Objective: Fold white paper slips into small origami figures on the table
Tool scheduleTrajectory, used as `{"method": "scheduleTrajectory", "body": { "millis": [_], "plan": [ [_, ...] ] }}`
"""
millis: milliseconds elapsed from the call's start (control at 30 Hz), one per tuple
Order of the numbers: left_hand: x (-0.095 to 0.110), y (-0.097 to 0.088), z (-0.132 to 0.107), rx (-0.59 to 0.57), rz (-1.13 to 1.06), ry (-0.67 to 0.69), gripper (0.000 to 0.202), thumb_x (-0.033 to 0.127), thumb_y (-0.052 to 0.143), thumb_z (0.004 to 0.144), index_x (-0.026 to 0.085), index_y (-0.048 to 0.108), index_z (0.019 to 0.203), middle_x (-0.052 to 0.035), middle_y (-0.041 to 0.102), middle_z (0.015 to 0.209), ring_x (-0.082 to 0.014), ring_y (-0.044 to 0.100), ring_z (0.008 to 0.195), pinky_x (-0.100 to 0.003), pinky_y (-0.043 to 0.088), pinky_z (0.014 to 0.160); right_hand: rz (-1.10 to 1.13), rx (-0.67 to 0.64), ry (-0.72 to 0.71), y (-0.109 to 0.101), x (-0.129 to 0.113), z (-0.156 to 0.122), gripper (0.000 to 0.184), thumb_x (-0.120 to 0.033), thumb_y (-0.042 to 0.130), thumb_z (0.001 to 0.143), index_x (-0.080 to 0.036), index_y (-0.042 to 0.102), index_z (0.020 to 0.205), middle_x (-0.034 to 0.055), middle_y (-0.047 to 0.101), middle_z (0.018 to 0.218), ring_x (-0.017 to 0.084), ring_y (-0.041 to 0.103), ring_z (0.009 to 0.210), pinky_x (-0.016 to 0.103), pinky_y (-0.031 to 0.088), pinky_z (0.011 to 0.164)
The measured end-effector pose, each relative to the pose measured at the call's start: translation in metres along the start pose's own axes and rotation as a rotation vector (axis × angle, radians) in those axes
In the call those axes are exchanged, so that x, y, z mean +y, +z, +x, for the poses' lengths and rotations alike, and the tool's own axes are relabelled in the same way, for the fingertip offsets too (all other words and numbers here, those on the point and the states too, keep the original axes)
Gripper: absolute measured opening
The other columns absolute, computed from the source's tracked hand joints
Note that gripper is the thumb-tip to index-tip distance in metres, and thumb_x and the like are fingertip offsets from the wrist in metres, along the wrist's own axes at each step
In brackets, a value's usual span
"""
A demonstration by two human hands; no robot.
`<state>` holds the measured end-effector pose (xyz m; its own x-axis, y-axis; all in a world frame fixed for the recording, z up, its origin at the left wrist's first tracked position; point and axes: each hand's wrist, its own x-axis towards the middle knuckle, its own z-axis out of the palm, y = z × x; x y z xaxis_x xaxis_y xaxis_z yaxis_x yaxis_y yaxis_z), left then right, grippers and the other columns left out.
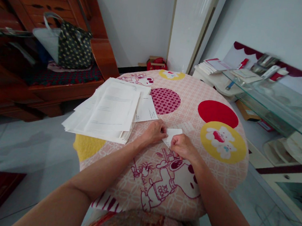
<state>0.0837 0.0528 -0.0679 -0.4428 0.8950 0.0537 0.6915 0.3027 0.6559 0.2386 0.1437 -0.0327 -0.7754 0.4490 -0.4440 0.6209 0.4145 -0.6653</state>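
Observation:
A small folded piece of white paper (174,131) lies low over the patterned tablecloth (191,113), between my two hands. My left hand (154,132) is closed, with its fingers curled at the paper's left edge. At the paper's right side my right hand (183,145) is also closed, its fingers bent and gripping the edge. The fingertips of both hands are partly hidden. Left of and beyond my left hand rests a thick stack of printed sheets (113,109). Another printed sheet (147,109) sticks out from the stack's right side.
A wooden bench (103,57) with a patterned bag (74,45) on it stands at the far left. To the right is a glass-topped cabinet (276,104) bearing papers and several small items. A red item in a carton (157,64) sits behind the table.

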Motion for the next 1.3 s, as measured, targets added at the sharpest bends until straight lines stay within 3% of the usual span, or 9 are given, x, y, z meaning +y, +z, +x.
{"method": "scheduleTrajectory", "body": {
  "millis": [300,500,833,1033,1133,1300],
  "plan": [
    [0.001,0.0,0.001,-0.017,0.053,-0.009,0.008,0.013,0.069,0.072,0.016,0.066,0.065,-0.0013,0.064,0.075,-0.0141,0.057,0.072,-0.024,0.047,0.068,-0.013,0.028,-0.013,0.002,0.004,0.001,0.017,-0.002,0.058,0.072,-0.018,0.056,0.066,-0.0037,0.055,0.043,0.01,0.05,0.033,0.019,0.034,0.039],
    [0.003,-0.001,0.0,-0.013,0.04,0.003,0.008,0.013,0.069,0.071,0.015,0.066,0.065,-0.002,0.064,0.075,-0.0144,0.057,0.071,-0.025,0.047,0.069,0.081,-0.002,-0.001,0.003,0.003,0.0,0.016,-0.004,0.055,0.08,-0.018,0.057,0.073,-0.0045,0.056,0.045,0.01,0.049,0.032,0.018,0.03,0.036],
    [0.003,0.0,0.0,-0.013,0.065,0.006,0.005,0.011,0.067,0.071,0.014,0.068,0.067,-0.0034,0.065,0.076,-0.0148,0.057,0.071,-0.025,0.044,0.068,0.005,0.088,-0.009,0.005,-0.007,0.015,0.01,-0.013,0.067,0.08,-0.017,0.061,0.073,-0.0039,0.055,0.046,0.01,0.049,0.034,0.021,0.032,0.04],
    [0.004,-0.001,0.0,-0.023,0.068,-0.009,0.006,0.012,0.069,0.071,0.014,0.067,0.066,-0.0021,0.065,0.074,-0.0146,0.057,0.071,-0.024,0.044,0.068,-0.226,0.186,-0.272,0.007,0.002,0.014,0.01,-0.008,0.07,0.076,-0.015,0.074,0.081,0.0019,0.069,0.064,0.014,0.06,0.059,0.023,0.037,0.056],
    [0.003,-0.001,0.0,-0.021,0.052,-0.001,0.006,0.012,0.07,0.071,0.015,0.067,0.066,-0.0019,0.065,0.075,-0.0144,0.057,0.072,-0.024,0.044,0.068,-0.358,0.182,-0.365,0.008,0.006,0.008,0.017,-0.013,0.067,0.084,-0.019,0.079,0.093,0.006,0.075,0.077,0.017,0.066,0.071,0.026,0.04,0.064],
    [0.0,0.001,0.0,0.003,0.037,0.028,0.007,0.014,0.071,0.071,0.015,0.066,0.066,-0.0019,0.063,0.076,-0.0148,0.056,0.075,-0.025,0.046,0.072,-0.691,0.101,-0.403,0.005,0.009,-0.003,0.028,-0.025,0.053,0.098,-0.019,0.08,0.097,0.0121,0.078,0.087,0.022,0.069,0.077,0.029,0.039,0.067]
  ]
}}
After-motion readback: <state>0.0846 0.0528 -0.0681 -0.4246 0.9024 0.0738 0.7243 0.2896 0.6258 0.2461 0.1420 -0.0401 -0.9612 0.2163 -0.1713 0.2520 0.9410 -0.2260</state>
